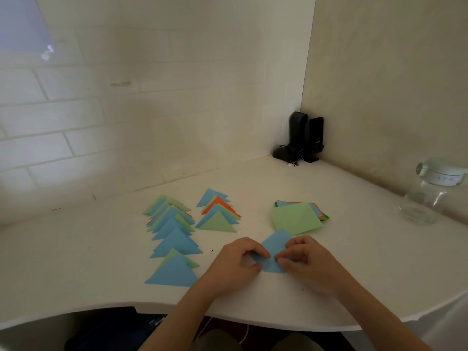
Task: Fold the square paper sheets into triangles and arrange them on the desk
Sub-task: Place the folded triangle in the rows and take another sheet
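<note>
A blue paper sheet [274, 245] lies partly folded on the white desk [101, 262] near its front edge. My left hand [235, 264] pinches the sheet's left part with curled fingers. My right hand [302, 259] pinches its right part, fingertips close to the left hand's. Two rows of folded triangles lie to the left: a long row of blue and green ones [172, 236] and a shorter row of blue, orange and green ones [217, 214]. A stack of unfolded square sheets [296, 217], a green one on top, sits just behind the hands.
Black speakers [302, 138] with a cable stand in the back corner by the walls. A glass jar [428, 193] with a lid stands at the right. The desk's curved front edge runs below my forearms.
</note>
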Motion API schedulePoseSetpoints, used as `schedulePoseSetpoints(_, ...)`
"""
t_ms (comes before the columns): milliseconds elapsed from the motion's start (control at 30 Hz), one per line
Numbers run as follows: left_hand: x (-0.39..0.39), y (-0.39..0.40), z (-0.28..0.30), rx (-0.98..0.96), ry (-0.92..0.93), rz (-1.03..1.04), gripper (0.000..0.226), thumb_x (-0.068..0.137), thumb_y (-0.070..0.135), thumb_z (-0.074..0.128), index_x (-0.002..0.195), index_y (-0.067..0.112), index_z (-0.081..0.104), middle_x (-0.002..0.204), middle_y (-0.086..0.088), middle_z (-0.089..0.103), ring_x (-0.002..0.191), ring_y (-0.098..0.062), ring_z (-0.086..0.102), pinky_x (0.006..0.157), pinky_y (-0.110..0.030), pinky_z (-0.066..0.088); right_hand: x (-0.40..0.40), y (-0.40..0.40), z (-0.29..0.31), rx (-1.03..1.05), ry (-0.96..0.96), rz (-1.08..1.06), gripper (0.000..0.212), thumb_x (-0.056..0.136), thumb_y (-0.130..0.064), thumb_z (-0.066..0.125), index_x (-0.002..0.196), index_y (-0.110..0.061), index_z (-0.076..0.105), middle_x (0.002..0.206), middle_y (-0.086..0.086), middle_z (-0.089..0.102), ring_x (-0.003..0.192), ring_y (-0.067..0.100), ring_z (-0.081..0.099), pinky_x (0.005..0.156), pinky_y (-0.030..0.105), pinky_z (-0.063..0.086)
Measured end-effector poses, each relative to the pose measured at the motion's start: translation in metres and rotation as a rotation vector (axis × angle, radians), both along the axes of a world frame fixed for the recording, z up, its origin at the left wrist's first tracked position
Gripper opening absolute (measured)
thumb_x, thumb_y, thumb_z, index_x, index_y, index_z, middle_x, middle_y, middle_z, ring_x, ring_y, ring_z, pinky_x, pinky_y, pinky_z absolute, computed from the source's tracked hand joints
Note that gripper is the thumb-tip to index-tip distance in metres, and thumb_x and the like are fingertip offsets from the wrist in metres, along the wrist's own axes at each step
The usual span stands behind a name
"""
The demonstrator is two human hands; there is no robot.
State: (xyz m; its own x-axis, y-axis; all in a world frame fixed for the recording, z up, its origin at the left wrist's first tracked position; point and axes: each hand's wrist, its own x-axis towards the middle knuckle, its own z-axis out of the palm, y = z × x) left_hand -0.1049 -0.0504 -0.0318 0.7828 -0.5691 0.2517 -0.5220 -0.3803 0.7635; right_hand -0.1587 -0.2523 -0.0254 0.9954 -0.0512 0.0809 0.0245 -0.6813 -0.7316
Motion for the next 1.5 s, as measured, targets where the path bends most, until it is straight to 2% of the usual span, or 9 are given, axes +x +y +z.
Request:
schedulePoseSetpoints(167, -0.002, 0.01, 0.01, 0.094, 0.09, -0.114, 0.052, 0.067, 0.013, 0.054, 0.115, 0.031, 0.058, 0.117, 0.015, 0.058, 0.112, 0.003, 0.05, 0.098, -0.014, 0.038, -0.01, 0.02, -0.011, -0.09, -0.172, -0.037, 0.011, 0.075, -0.027, 0.077, 0.082, -0.023, 0.069, 0.1, -0.006, 0.045, 0.093, 0.003, 0.05, 0.077, 0.001, 0.032)
schedulePoseSetpoints(333, -0.014, 0.01, 0.005, 0.131, -0.15, -0.057, 0.046, 0.07, 0.025, 0.05, 0.115, 0.025, 0.061, 0.116, 0.012, 0.058, 0.111, -0.002, 0.049, 0.099, -0.02, 0.037, -0.019, 0.025, -0.016, -0.097, -0.323, 0.025, 0.005, 0.085, -0.015, 0.066, 0.082, -0.018, 0.064, 0.104, -0.005, 0.05, 0.101, 0.0, 0.051, 0.086, 0.002, 0.031)
schedulePoseSetpoints(467, -0.01, 0.017, -0.004, 0.23, -0.445, 0.016, 0.025, 0.08, 0.024, 0.049, 0.1, 0.024, 0.065, 0.103, 0.011, 0.064, 0.095, -0.01, 0.056, 0.082, -0.034, 0.047, -0.019, 0.019, -0.005, -0.052, -0.323, 0.159, 0.009, 0.088, -0.024, 0.055, 0.085, -0.02, 0.062, 0.108, -0.01, 0.053, 0.105, -0.004, 0.051, 0.088, 0.005, 0.033)
schedulePoseSetpoints(600, -0.013, 0.021, -0.001, 0.273, -0.591, 0.067, 0.02, 0.086, 0.027, 0.047, 0.085, 0.02, 0.067, 0.084, 0.006, 0.063, 0.074, -0.015, 0.057, 0.064, -0.031, 0.051, -0.013, 0.011, -0.006, -0.125, -0.283, 0.185, 0.025, 0.083, -0.047, 0.05, 0.084, -0.026, 0.064, 0.107, -0.018, 0.053, 0.102, -0.005, 0.051, 0.086, 0.005, 0.034)
schedulePoseSetpoints(700, -0.015, 0.017, -0.002, 0.303, -0.649, 0.055, 0.02, 0.087, 0.028, 0.049, 0.08, 0.021, 0.066, 0.08, 0.006, 0.06, 0.069, -0.014, 0.055, 0.06, -0.028, 0.049, -0.011, 0.007, -0.01, -0.168, -0.317, 0.131, 0.016, 0.079, -0.046, 0.058, 0.086, -0.032, 0.062, 0.098, -0.024, 0.055, 0.094, -0.005, 0.054, 0.083, 0.012, 0.039)
schedulePoseSetpoints(900, -0.013, 0.013, -0.002, 0.186, -0.407, 0.114, 0.017, 0.084, 0.033, 0.059, 0.086, 0.018, 0.065, 0.086, 0.006, 0.058, 0.083, -0.009, 0.05, 0.073, -0.02, 0.04, -0.014, 0.004, -0.013, -0.267, -0.325, 0.122, 0.033, 0.085, -0.058, 0.045, 0.083, -0.032, 0.066, 0.096, -0.029, 0.058, 0.094, -0.006, 0.055, 0.085, 0.03, 0.047)
schedulePoseSetpoints(1067, -0.006, 0.004, -0.003, 0.206, -0.278, 0.265, 0.024, 0.082, 0.041, 0.066, 0.089, 0.018, 0.062, 0.079, 0.01, 0.043, 0.081, -0.009, 0.042, 0.069, -0.019, 0.028, -0.01, 0.015, -0.021, -0.264, -0.371, -0.006, 0.018, 0.076, -0.056, 0.057, 0.074, -0.039, 0.054, 0.087, -0.025, 0.055, 0.086, -0.003, 0.055, 0.079, 0.035, 0.048)
schedulePoseSetpoints(1167, -0.004, 0.0, -0.004, 0.289, -0.214, 0.325, 0.034, 0.082, 0.047, 0.065, 0.097, 0.017, 0.061, 0.086, 0.009, 0.041, 0.087, -0.008, 0.038, 0.071, -0.017, 0.027, -0.006, 0.024, -0.019, -0.276, -0.364, -0.098, 0.021, 0.075, -0.059, 0.053, 0.065, -0.041, 0.047, 0.082, -0.021, 0.054, 0.082, 0.001, 0.054, 0.077, 0.034, 0.045)
schedulePoseSetpoints(1500, -0.003, -0.006, -0.001, 0.408, -0.175, 0.38, 0.038, 0.082, 0.056, 0.06, 0.078, 0.02, 0.046, 0.088, 0.005, 0.04, 0.087, -0.011, 0.036, 0.071, -0.022, 0.028, -0.001, 0.028, -0.022, -0.356, -0.289, -0.176, 0.029, 0.073, -0.056, 0.065, 0.059, -0.035, 0.05, 0.084, -0.017, 0.051, 0.084, 0.002, 0.049, 0.076, 0.027, 0.032)
